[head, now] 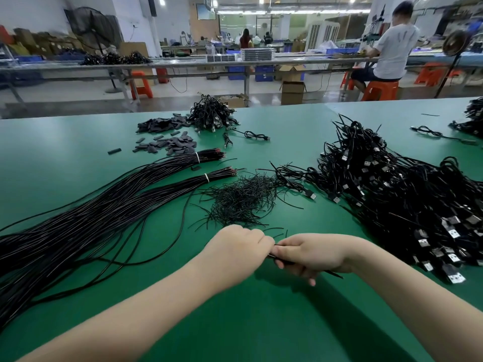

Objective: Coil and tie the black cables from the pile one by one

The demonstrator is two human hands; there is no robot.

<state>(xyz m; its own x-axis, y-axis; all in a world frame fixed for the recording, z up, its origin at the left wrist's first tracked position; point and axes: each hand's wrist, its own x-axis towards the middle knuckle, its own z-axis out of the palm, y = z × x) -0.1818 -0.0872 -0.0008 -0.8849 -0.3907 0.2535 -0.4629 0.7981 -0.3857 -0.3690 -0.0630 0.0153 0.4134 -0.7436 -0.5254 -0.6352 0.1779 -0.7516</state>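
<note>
My left hand (235,246) and my right hand (311,253) meet low over the green table (78,142), fists nearly touching. Both grip a folded black cable (337,275); short lengths of it show between the fists and under my right wrist, the rest is hidden by fingers. A loose heap of thin black tie wires (240,199) lies just beyond my hands. The long straight black cables (86,218) fan out at left, bundled at their far ends with white ties. At right lies a big pile of coiled black cables with USB plugs (407,202).
Small black sleeve pieces (167,134) and another coiled-cable heap (209,113) lie at the table's far middle. More cables (470,118) sit at the far right edge. Beyond the table a person (392,43) sits on an orange stool at another bench.
</note>
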